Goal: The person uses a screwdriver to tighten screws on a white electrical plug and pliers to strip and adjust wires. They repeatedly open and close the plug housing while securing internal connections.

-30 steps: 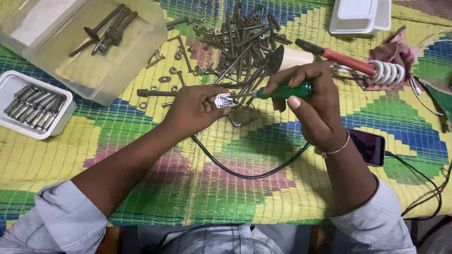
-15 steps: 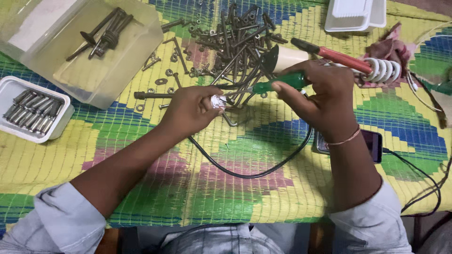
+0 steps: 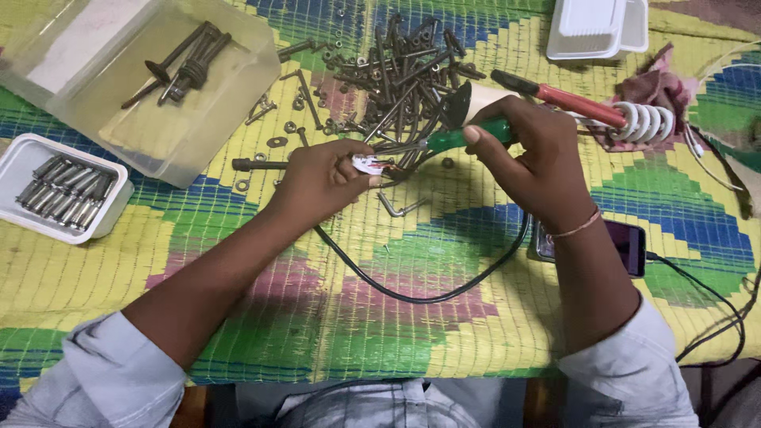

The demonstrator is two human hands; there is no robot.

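While pinched between both hands, held just above the mat:
Left hand [image 3: 321, 178]: closed on small white connector [image 3: 367, 164]; light, fragile, best nipped by its edges.
Right hand [image 3: 539, 166]: gripping green-handled soldering iron [image 3: 468, 135]; stiff, light, best held by handle.
Beyond fingertips: rusty bolts [image 3: 396, 71].

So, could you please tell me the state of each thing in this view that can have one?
left hand: pinching a small white part
right hand: gripping the green-handled tool, tip at the part
clear tub: open, a few bolts inside
white tray: open, metal pieces in a row
white lidded box: shut
phone: screen dark, cable attached
red-handled tool: lying unused
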